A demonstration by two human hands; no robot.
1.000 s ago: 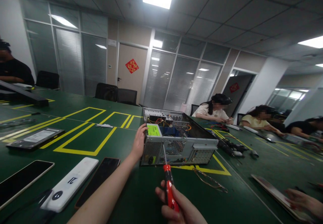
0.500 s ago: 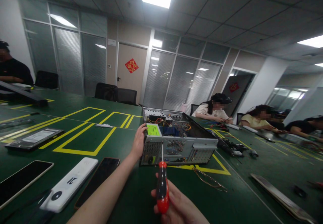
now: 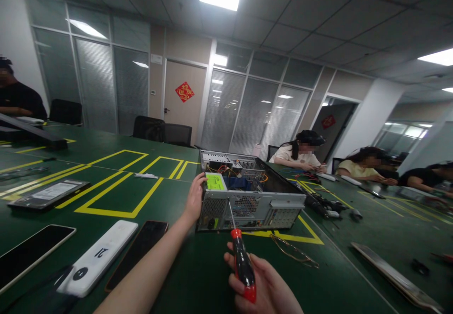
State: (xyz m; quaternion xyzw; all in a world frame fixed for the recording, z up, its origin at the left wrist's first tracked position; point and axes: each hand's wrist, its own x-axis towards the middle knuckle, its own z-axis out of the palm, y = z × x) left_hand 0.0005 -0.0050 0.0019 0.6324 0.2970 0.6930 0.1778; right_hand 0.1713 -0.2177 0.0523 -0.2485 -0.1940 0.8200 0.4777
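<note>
An open computer case [image 3: 264, 205] lies on the green table, wires and parts showing inside. A power supply with a bright green label [image 3: 215, 182] fills its near left corner. My left hand [image 3: 195, 195] grips that corner, its fingers curled over the case's top edge. In my right hand [image 3: 258, 276] is a screwdriver [image 3: 243, 264] with a black and red handle. Its shaft points up and away, tilted left, with the tip at the case's near panel, just right of the power supply grille. Whether the tip sits in a screw is too small to tell.
On the left lie a hard drive [image 3: 49, 194], a white device marked 21 [image 3: 101, 257], and two phones, one dark [image 3: 139, 252], one light-edged [image 3: 33, 255]. Eyeglasses [image 3: 293, 252] rest before the case. Black cables [image 3: 323, 205] lie right; several people sit around the table.
The screwdriver's handle has swung right and slightly down with my right hand, so the shaft now leans left. Its tip stays near the same spot. My left hand and the case have not moved.
</note>
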